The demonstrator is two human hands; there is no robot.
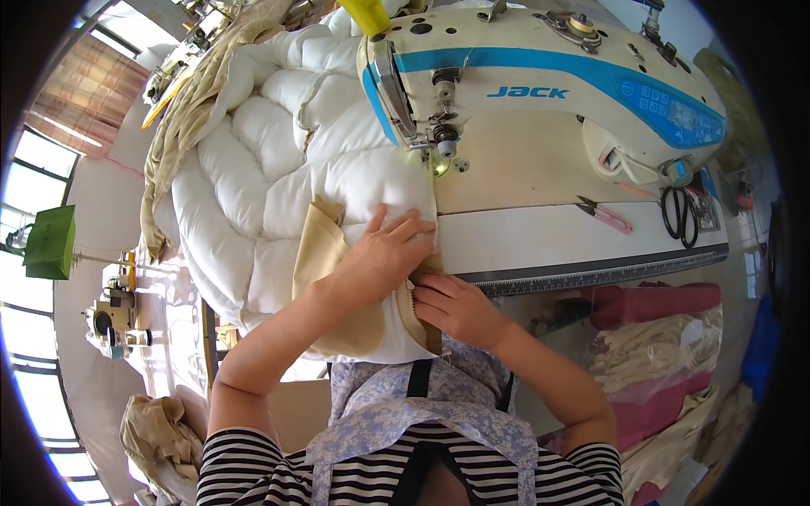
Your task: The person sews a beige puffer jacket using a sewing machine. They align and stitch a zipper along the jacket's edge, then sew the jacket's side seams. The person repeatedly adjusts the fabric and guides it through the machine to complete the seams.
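Observation:
A white quilted padded fabric piece [278,158] lies left of and below the needle of a Jack sewing machine [544,76]. My left hand [380,256] rests on its right edge with fingers spread, over tan fabric [319,240]. Just below and to the right, my right hand [459,310] has its fingers at the edge of a tan strip beside a zipper [410,303]; its fingertips are partly hidden in the folds. The padded piece reaches up to the presser foot [436,166], where a small light shines.
Pink-handled thread snips [606,215] and black scissors [680,216] lie on the right of the table. A ruler [601,272] runs along its front edge. Below it are bagged pink and cream fabrics [658,348]. More tan fabric [158,436] is heaped at lower left.

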